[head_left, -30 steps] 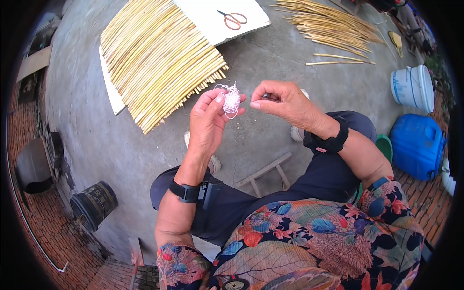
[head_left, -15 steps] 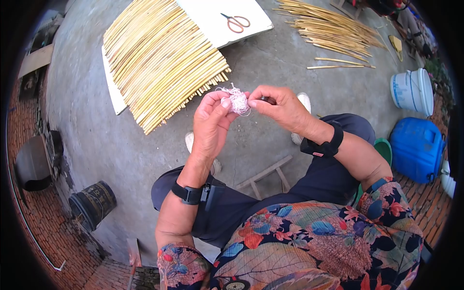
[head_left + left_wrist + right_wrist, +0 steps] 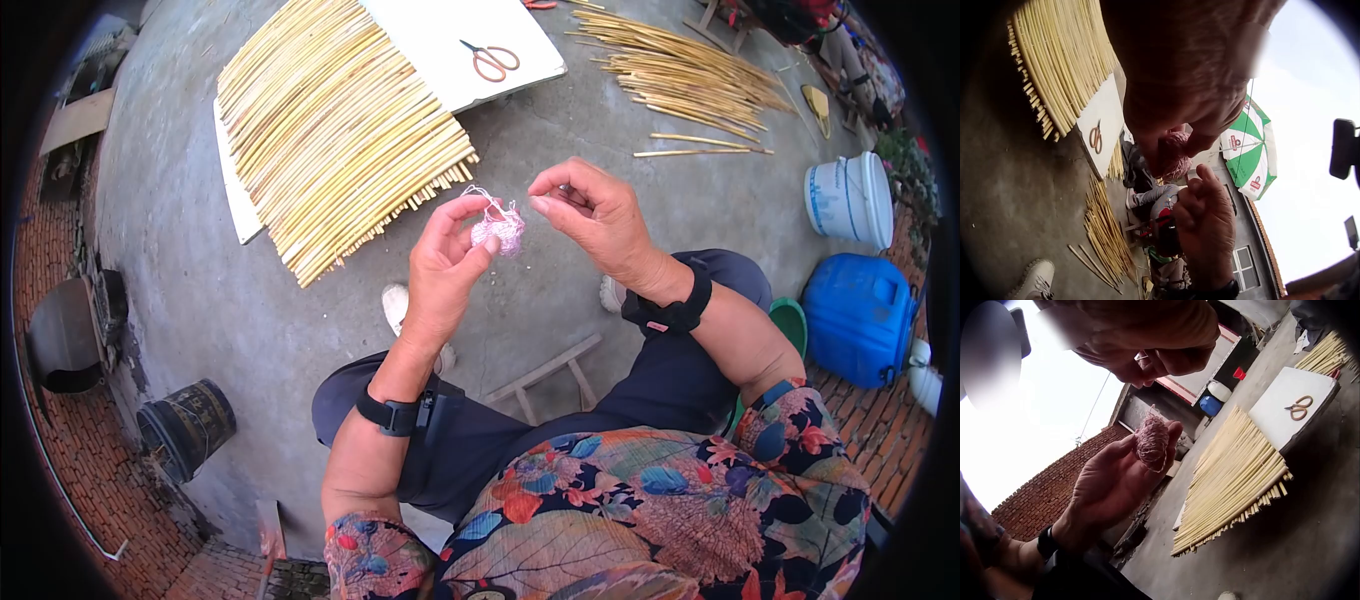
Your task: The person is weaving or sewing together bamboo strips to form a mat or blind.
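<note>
In front of the lap, my left hand (image 3: 442, 262) pinches a small ball of pink-white string (image 3: 506, 234) between thumb and fingers. Loose loops stick up from the ball's top. The right wrist view shows the wound ball (image 3: 1152, 442) lying against the fingers of the left hand (image 3: 1107, 487). My right hand (image 3: 600, 215) is raised just right of the ball and apart from it. Its fingers are curled, thumb and forefinger tips close together; no strand shows between it and the ball. In the left wrist view, the right hand (image 3: 1209, 219) is below the ball.
Ahead lies a mat of yellow stalks (image 3: 345, 130) on a white board (image 3: 440, 50), with scissors (image 3: 490, 62) on the board. Loose stalks (image 3: 690, 75) lie on the floor at right. A white bucket (image 3: 850, 205) and blue jerrycan (image 3: 860, 315) stand right, a dark bucket (image 3: 187, 428) left.
My right hand comes in to the ball of string, then draws away up and to the right. The left hand turns the ball and shifts it slightly right and down.
</note>
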{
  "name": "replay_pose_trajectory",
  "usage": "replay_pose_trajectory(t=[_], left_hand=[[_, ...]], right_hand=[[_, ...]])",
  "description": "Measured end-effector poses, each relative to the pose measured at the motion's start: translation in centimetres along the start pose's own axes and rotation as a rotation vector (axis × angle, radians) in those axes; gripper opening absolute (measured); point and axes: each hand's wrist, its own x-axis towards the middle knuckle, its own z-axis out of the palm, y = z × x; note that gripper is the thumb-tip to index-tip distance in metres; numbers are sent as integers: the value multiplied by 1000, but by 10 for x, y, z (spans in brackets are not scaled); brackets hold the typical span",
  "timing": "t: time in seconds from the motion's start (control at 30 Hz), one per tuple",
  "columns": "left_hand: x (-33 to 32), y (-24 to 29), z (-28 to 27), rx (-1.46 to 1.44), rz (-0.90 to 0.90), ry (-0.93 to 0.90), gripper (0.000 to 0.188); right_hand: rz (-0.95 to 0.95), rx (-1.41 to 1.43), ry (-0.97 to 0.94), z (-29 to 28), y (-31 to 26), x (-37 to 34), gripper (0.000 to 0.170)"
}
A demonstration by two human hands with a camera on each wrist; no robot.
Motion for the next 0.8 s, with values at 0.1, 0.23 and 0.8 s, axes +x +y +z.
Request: replay_pose_trajectory(t=[0.1, 0.23, 0.8], left_hand=[[-2, 5, 4, 110, -3, -21, 43], [-5, 5, 7, 178, -67, -78, 46], [-7, 2, 4, 324, -33, -141, 50]], right_hand=[[-26, -50, 31, -4, -1, 4, 12], [145, -55, -90, -1, 4, 5, 15], [225, 157, -149, -10, 18, 17, 17]])
